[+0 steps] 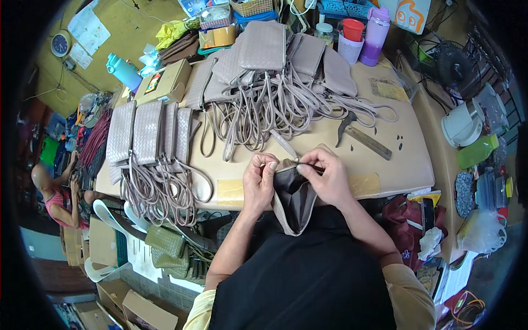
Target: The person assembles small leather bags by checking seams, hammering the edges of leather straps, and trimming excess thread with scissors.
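Observation:
A taupe zip pouch (279,212) with a dark lining is held over the table's near edge, its mouth gaping towards me. My left hand (259,180) pinches the left corner of the mouth between thumb and fingers. At the upper right rim, the fingers of my right hand (329,171) are pinched together by the zip end, where a thin dark strip shows. A strap (284,144) runs from this spot towards the pile. Beyond my hands lies a heap of similar woven pouches (263,47) with looped wrist straps (269,104). Another stack of pouches (147,132) lies to the left.
Right of the pile rests a hammer (369,142) with a wooden handle. A cardboard box (163,82), a blue bottle (122,70), a red cup (352,29) and a purple bottle (376,36) line the back. Another person (58,198) sits at far left. Olive pouches (168,247) lie below.

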Demonstrator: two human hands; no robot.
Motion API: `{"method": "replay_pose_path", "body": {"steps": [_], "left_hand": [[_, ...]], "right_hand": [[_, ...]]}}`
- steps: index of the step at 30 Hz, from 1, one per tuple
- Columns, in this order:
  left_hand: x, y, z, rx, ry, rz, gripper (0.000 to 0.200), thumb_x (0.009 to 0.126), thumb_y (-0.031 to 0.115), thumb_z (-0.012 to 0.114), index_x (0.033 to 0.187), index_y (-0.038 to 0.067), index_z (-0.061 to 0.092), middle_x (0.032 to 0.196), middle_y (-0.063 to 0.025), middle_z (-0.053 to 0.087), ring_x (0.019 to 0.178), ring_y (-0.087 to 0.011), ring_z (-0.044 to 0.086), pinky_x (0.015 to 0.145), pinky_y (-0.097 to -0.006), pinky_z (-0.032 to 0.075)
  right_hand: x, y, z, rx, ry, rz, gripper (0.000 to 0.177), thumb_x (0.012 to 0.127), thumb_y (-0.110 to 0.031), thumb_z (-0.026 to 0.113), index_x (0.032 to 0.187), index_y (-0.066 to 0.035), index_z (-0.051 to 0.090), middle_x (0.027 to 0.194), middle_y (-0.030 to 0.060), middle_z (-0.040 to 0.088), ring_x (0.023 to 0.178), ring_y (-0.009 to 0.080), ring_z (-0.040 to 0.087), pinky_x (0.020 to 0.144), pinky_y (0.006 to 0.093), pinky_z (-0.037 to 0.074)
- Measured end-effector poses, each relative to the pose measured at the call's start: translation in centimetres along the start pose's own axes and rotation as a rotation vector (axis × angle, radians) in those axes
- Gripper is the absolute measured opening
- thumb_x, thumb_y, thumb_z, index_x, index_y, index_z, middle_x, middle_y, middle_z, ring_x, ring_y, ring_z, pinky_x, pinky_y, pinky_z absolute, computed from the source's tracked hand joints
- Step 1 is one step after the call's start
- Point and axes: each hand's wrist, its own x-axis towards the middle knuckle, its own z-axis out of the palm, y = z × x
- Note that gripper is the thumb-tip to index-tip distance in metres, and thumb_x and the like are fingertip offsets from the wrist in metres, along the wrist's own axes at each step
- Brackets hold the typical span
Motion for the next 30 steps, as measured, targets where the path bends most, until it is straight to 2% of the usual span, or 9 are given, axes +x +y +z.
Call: {"method": "replay_pose_path", "body": {"steps": [1,2,3,6,12,15,22,29,30], "left_hand": [[-0.1,-0.1,-0.1,-0.134,-0.010,-0.119,0.017,0.094,0.018,0.059,0.098,0.003,0.052,0.096,-0.0059,0.059,0.085,-0.0085,0.052,0.079,-0.0227,0.041],[-0.1,-0.1,-0.2,-0.269,-0.019,-0.240,0.021,0.093,0.018,0.062,0.104,0.003,0.050,0.092,-0.0053,0.061,0.084,-0.0082,0.054,0.078,-0.0226,0.042],[-0.1,0.4,-0.4,-0.268,-0.017,-0.241,0.021,0.093,0.018,0.062,0.104,0.003,0.050,0.092,-0.0053,0.061,0.084,-0.0082,0.054,0.078,-0.0226,0.042],[0.3,2.0,-0.8,-0.339,-0.138,-0.391,0.044,0.087,0.012,0.069,0.121,0.002,0.043,0.082,-0.0033,0.066,0.075,-0.0067,0.059,0.071,-0.0205,0.044],[-0.2,4.4,0.2,-0.129,-0.071,-0.305,0.047,0.087,0.010,0.069,0.124,0.000,0.042,0.077,-0.0017,0.065,0.069,-0.0052,0.056,0.066,-0.0181,0.043],[-0.7,4.6,0.5,-0.162,-0.013,-0.284,0.047,0.088,0.009,0.068,0.126,0.000,0.042,0.074,-0.0008,0.064,0.068,-0.0041,0.055,0.063,-0.0172,0.041],[-0.8,3.6,0.4,-0.214,0.002,-0.281,0.044,0.088,0.008,0.067,0.124,0.000,0.043,0.073,-0.0012,0.063,0.066,-0.0044,0.055,0.061,-0.0171,0.041],[-0.7,2.9,0.5,-0.287,0.041,-0.287,0.040,0.088,0.007,0.066,0.121,0.001,0.046,0.068,0.0020,0.061,0.061,-0.0022,0.050,0.057,-0.0168,0.036],[-0.6,2.9,0.3,-0.275,0.026,-0.301,0.037,0.089,0.005,0.064,0.121,0.001,0.045,0.067,0.0030,0.059,0.059,-0.0010,0.047,0.054,-0.0163,0.033]], "right_hand": [[0.2,0.6,0.3,0.300,0.064,0.021,0.024,0.075,-0.012,0.076,0.093,-0.005,0.062,0.088,0.0068,0.057,0.071,0.0209,0.060,0.066,0.0315,0.048],[0.2,0.8,0.5,0.207,0.140,-0.079,0.022,0.075,-0.011,0.076,0.090,-0.001,0.063,0.085,0.0056,0.058,0.069,0.0165,0.059,0.064,0.0291,0.047],[0.1,0.4,0.2,0.208,0.138,-0.079,0.022,0.075,-0.011,0.076,0.090,-0.001,0.063,0.085,0.0056,0.058,0.069,0.0165,0.059,0.064,0.0291,0.047],[-0.4,-0.8,-0.6,-0.099,-0.016,-0.055,0.024,0.073,-0.012,0.077,0.090,0.000,0.065,0.081,0.0077,0.058,0.068,0.0205,0.061,0.061,0.0306,0.047],[-0.6,-1.5,0.1,-0.242,0.047,-0.156,0.021,0.068,-0.004,0.073,0.087,-0.004,0.065,0.080,0.0090,0.057,0.068,0.0278,0.061,0.060,0.0366,0.049],[-0.9,-1.2,0.7,-0.334,0.088,-0.277,0.023,0.065,0.000,0.070,0.086,-0.006,0.062,0.081,0.0081,0.055,0.067,0.0286,0.061,0.060,0.0397,0.048],[-1.5,-1.6,0.3,-0.377,0.071,-0.342,0.027,0.068,0.002,0.066,0.090,-0.006,0.055,0.085,0.0082,0.051,0.067,0.0289,0.061,0.058,0.0401,0.049],[-0.7,-1.4,1.0,-0.450,0.014,-0.188,0.018,0.075,-0.003,0.067,0.089,-0.005,0.056,0.083,0.0091,0.054,0.072,0.0277,0.061,0.065,0.0384,0.048],[-0.4,0.2,1.2,-0.169,-0.030,-0.014,0.018,0.078,-0.007,0.068,0.091,-0.003,0.056,0.082,0.0094,0.055,0.071,0.0248,0.061,0.065,0.0361,0.048]]}}
